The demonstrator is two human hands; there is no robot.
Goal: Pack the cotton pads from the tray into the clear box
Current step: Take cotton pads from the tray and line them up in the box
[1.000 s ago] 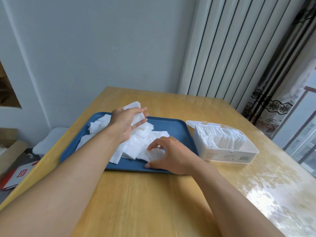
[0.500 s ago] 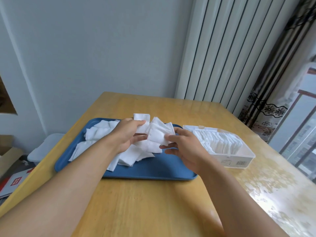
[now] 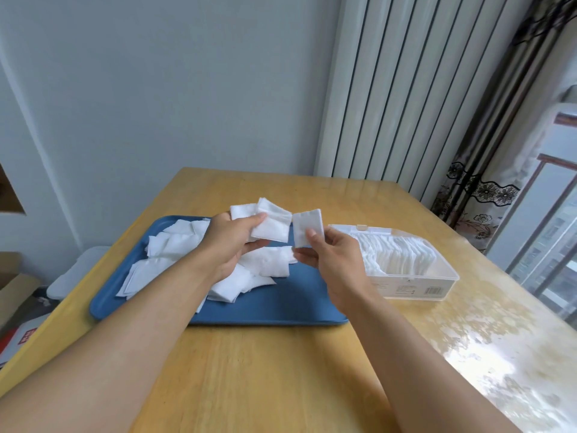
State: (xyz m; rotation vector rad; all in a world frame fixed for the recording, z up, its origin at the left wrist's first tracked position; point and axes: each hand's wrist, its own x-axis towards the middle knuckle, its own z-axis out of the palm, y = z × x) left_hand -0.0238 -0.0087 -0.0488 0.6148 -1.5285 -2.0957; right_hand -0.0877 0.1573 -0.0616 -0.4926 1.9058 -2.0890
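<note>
Both hands lifting cotton pads above the blue tray (image 3: 281, 310)
Left hand (image 3: 232, 242) fingers grip several pads (image 3: 270, 226), right hand (image 3: 331, 260) pinches one pad (image 3: 307, 226); clear box (image 3: 415, 276) sits right on the desk (image 3: 265, 370)

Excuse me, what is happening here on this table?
A person is packing cotton pads. The left hand holds a few pads above the blue tray, and the right hand pinches one pad. More loose pads lie in the tray. The clear box beside it already holds many.
</note>
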